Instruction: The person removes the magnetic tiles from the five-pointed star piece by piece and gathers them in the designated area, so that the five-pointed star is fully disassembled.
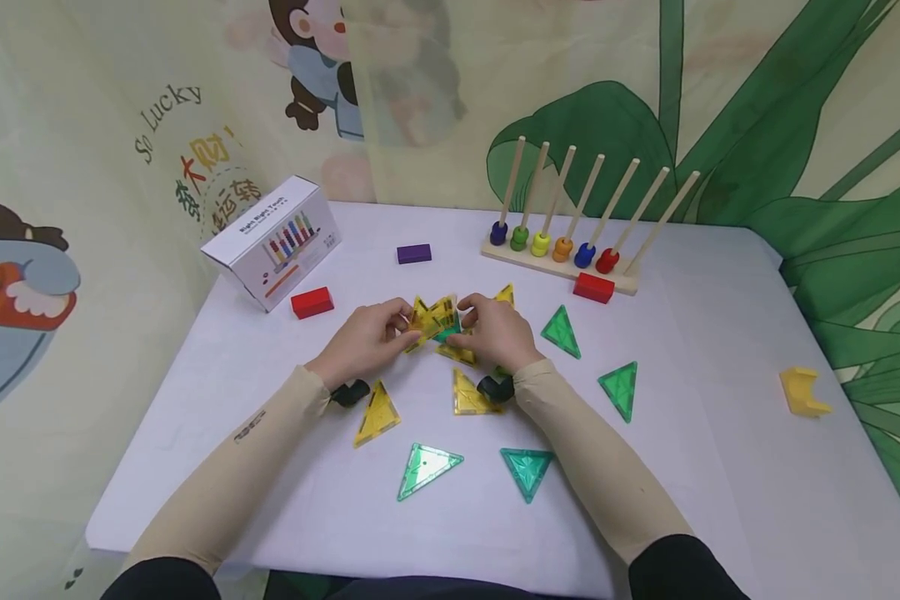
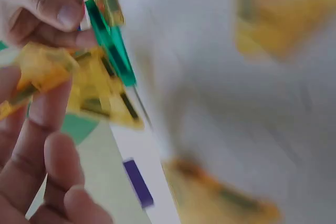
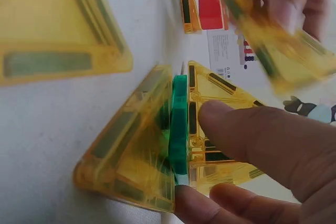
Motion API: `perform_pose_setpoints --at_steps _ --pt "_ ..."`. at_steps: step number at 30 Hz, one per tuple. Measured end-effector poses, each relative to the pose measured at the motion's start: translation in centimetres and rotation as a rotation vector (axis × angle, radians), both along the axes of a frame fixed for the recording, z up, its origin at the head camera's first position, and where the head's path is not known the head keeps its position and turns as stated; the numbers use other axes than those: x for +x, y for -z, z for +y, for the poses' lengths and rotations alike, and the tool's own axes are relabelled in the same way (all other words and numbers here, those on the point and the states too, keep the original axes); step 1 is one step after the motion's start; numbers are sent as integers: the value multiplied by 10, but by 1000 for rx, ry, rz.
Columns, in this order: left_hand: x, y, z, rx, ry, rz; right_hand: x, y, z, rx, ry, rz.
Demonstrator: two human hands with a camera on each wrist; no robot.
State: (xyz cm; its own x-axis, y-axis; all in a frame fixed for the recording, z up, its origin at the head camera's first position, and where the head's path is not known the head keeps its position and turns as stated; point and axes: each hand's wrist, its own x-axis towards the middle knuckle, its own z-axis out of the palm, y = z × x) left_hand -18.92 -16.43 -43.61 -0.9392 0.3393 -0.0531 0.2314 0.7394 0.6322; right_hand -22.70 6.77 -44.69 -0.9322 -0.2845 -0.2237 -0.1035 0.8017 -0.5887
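My left hand point(image 1: 371, 333) pinches a yellow triangular magnetic tile point(image 3: 286, 51) between thumb and fingers, just above the table. Close by, my right hand point(image 1: 498, 332) grips another yellow triangular tile point(image 3: 212, 81), its thumb on the tile's face. This tile stands up against the edge of a green tile point(image 3: 179, 124). On the green tile's other side is a further yellow triangle point(image 3: 126, 156). Nearer the body lie two yellow triangles point(image 1: 378, 414) and two green triangles point(image 1: 527, 472). Two more green triangles point(image 1: 562, 331) lie to the right.
A white toy box point(image 1: 277, 242) stands at the back left, near a red block point(image 1: 312, 302) and a purple block point(image 1: 414, 253). At the back right is a wooden peg stand point(image 1: 551, 265) with coloured beads, another red block point(image 1: 593, 287) against it. A yellow notched block point(image 1: 802, 392) lies far right.
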Motion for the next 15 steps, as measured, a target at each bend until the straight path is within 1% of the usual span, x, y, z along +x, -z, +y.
perform_pose_setpoints --at_steps 4,7,9,13,15 --pt "10 1 -20 -53 25 -66 3 0 3 -9 2 -13" --pt "21 4 -38 -90 17 -109 6 1 7 -23 5 -4" --pt "30 4 -52 -101 -3 -119 6 1 11 -33 7 5" --pt "54 3 -83 -125 -64 -141 6 3 14 -36 -3 18" --pt "64 3 -97 -170 -88 -158 7 4 14 -37 -3 15"
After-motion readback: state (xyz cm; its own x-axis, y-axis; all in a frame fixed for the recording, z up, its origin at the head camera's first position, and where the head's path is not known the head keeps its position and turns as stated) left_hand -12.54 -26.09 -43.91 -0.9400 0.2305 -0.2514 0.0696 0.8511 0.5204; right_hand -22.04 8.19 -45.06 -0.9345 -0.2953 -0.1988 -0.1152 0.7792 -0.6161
